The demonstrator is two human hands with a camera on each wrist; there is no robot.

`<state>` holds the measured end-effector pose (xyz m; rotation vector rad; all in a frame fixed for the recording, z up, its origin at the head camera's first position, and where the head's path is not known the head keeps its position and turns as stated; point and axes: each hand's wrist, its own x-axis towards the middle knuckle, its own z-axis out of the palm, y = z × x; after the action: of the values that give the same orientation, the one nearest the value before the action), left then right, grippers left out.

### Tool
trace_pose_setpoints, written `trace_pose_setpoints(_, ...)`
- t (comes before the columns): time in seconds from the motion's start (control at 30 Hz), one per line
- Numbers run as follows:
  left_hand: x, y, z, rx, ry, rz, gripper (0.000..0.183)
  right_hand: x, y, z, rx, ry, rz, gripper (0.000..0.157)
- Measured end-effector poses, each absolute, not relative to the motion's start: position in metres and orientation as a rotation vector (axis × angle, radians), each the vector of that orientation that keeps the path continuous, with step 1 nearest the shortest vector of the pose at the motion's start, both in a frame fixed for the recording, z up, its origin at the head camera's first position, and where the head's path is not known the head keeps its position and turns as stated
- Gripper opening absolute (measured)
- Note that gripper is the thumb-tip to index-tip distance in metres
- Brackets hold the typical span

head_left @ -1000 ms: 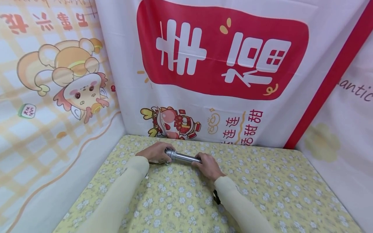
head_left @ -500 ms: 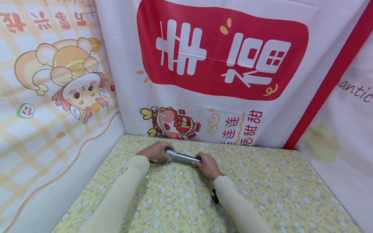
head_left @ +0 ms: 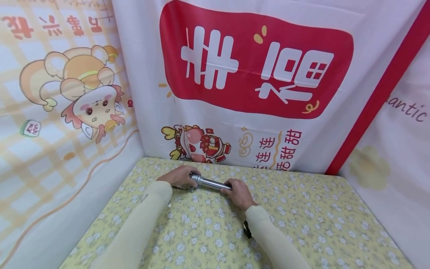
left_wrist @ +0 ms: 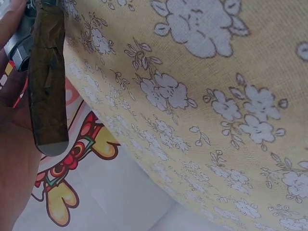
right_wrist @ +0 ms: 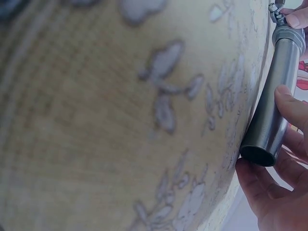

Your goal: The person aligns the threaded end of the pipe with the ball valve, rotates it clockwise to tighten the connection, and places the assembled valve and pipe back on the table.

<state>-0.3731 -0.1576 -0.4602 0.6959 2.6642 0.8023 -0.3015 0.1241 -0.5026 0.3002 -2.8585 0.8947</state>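
A shiny metal tube (head_left: pixel 214 184) lies low over the flowered cloth, slanting between both hands. At its left end is a thicker grey metal fitting (head_left: pixel 198 179), which the left hand (head_left: pixel 181 176) grips. In the left wrist view a flat lever (left_wrist: pixel 47 82) wrapped in worn brown material sticks out beside that hand; its join to the fitting is partly cut off. The right hand (head_left: pixel 240 194) holds the tube's other end. The right wrist view shows its thumb on the tube's side (right_wrist: pixel 281 91) and its other fingers around the far side, near the hollow open end.
The flowered yellow cloth (head_left: pixel 208 231) covers the table. Behind it hangs a white printed sheet (head_left: pixel 144 93) with a red panel. Printed sheets also rise along the left (head_left: pixel 60 179) and right (head_left: pixel 396 157) sides. A small black object (head_left: pixel 247 229) shows by the right sleeve.
The right hand's fingers have shifted slightly at the tube's end, covering the dark tip seen before. The left hand keeps its grip on the fitting. The head view has tilted slightly.
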Motion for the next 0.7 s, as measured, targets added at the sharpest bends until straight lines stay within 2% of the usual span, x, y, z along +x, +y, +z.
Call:
trace_pose_setpoints(0.47, -0.376, -0.163, -0.471, 0.705, 2.657, 0.831, 0.036, -0.303, 0.127, -0.505, 0.293, -2.857, 0.878, 0.021)
trace_pose_setpoints(0.7, -0.371, -0.163, -0.468, 0.674, 2.719, 0.815, 0.031, -0.299, 0.142, -0.503, 0.304, -2.803, 0.967, 0.012)
